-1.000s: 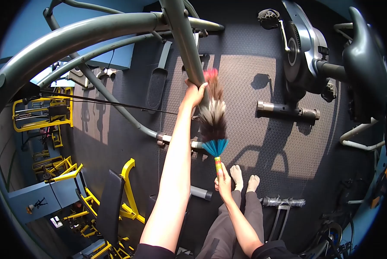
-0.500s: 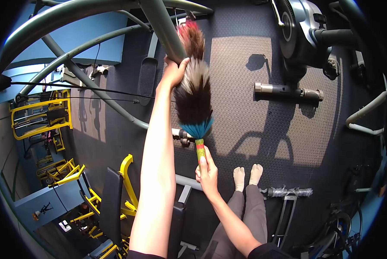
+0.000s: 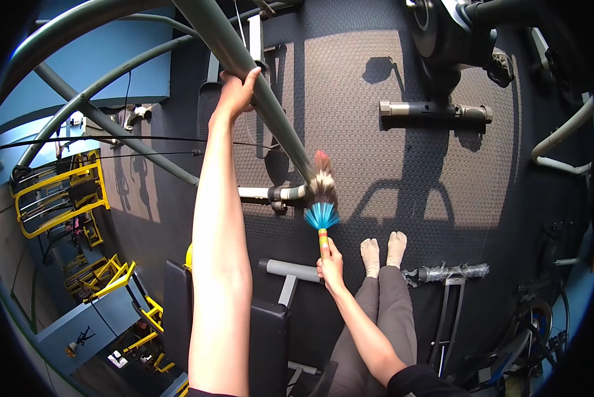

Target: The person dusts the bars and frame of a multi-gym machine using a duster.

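My left hand (image 3: 237, 92) grips a thick grey-green metal tube (image 3: 270, 112) of a gym machine, fingers wrapped around it near the upper part. Lower down, my right hand (image 3: 331, 262) is closed on the yellow, green and red handle of a feather duster (image 3: 323, 216). The duster's blue base feathers fan out above the handle, and its brown, white and red feathers point away from me, right at the lower end of the tube. Motion blurs the feather tip a little.
A padded bench (image 3: 268, 337) stands close at my left, with a grey foam roller (image 3: 290, 270) by it. An exercise bike's foot bar (image 3: 436, 112) lies ahead on the right. A plastic-wrapped bar (image 3: 452, 272) sits beside my feet (image 3: 383, 251). Yellow machines (image 3: 62, 198) stand far left.
The feather duster has moved down along the tube to its lower end and now looks shorter. My left hand has shifted left and up in view, still on the tube.
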`<action>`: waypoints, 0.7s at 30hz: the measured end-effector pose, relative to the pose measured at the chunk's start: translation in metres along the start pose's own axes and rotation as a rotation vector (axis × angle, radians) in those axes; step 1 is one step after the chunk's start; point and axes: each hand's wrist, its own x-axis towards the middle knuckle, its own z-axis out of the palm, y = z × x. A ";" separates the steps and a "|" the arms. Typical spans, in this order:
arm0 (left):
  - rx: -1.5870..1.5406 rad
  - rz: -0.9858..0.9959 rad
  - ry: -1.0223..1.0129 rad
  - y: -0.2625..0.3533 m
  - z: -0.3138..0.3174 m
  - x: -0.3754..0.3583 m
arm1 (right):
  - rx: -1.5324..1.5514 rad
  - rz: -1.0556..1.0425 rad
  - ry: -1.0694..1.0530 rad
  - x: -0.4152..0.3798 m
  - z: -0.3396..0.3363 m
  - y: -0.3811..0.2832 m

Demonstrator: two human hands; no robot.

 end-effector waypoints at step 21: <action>0.002 0.022 -0.028 -0.002 -0.002 0.001 | -0.280 0.090 0.121 -0.014 -0.018 0.048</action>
